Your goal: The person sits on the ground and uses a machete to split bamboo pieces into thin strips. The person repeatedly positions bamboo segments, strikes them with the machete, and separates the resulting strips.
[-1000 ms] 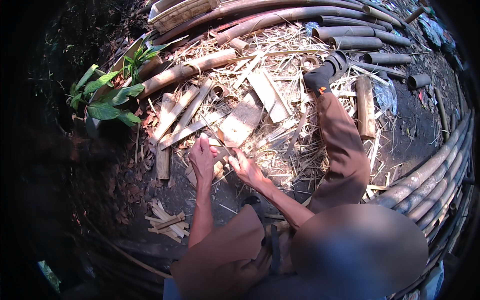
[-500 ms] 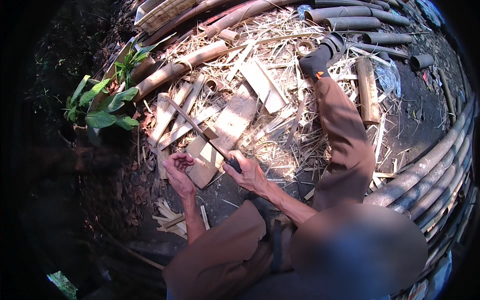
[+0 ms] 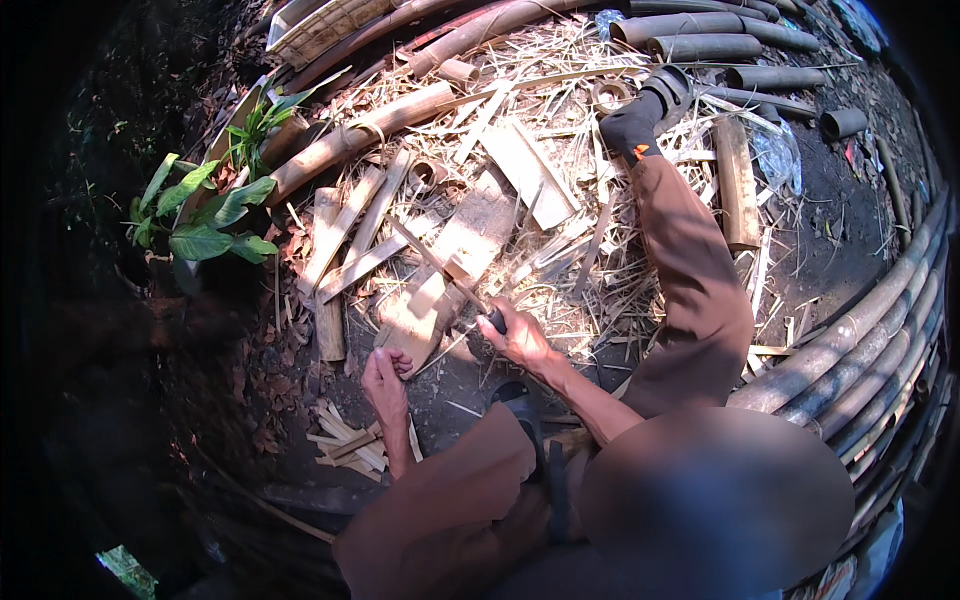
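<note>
My right hand is wrapped round the dark handle of a long knife. Its narrow blade points up and to the left across a wooden board on the ground. Against the blade, over the board, is a small pale bamboo piece; whether it touches the blade I cannot tell. Just below the board's near end is my left hand, its fingers curled in and nothing visible in them. Beside my left forearm lies a small pile of split bamboo strips.
Bamboo splits and a flat pale slab lie around the board among shavings. My outstretched leg is on the right. Bamboo poles curve along the right edge; a leafy plant stands at the left.
My right hand has moved slightly right with the knife, and the blade has shifted rightward over the board. My left hand has dropped lower and to the right, its fingers now more curled.
</note>
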A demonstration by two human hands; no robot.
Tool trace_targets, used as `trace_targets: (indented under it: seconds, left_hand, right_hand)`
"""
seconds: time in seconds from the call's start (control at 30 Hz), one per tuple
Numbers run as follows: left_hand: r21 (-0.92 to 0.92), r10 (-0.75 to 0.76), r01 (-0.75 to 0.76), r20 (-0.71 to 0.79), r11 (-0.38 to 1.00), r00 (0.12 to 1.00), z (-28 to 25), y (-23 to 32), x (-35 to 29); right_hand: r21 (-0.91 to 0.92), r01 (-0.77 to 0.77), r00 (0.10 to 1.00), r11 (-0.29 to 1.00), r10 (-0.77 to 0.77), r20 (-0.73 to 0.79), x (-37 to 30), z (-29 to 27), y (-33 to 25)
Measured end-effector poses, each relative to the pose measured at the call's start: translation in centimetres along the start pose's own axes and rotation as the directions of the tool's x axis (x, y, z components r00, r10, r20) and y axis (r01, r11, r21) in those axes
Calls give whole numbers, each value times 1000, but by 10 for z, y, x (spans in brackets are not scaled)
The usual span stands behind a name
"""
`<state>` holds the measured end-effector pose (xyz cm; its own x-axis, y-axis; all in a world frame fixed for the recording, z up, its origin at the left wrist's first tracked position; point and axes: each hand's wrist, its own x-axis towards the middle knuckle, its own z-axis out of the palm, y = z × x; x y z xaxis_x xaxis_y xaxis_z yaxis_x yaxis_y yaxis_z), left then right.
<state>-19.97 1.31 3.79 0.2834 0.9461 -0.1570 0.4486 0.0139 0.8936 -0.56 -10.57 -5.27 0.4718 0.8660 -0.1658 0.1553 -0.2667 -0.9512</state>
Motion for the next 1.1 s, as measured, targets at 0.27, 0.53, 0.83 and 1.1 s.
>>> trace_targets:
  seconds: [0.27,0.53,0.83,1.1]
  left_hand:
    - [-128,12,-14,-20,992,1000,55,55,42]
    - [188,86,-88,16,978,996,66,63,62]
    - [274,276,-260,-22,926,961,62,41,46]
    - [228,117,-91,-100,969,988,50,37,38]
  right_hand:
    - [-144,-246,967,959,253,35,2,15,21]
    - [-14,-289,952,957,289,98,2,14,24]
    - [82,-253,953,964,234,190,-1,28,16]
    - [-28,-4,990,1000,8,139,-13,27,-45]
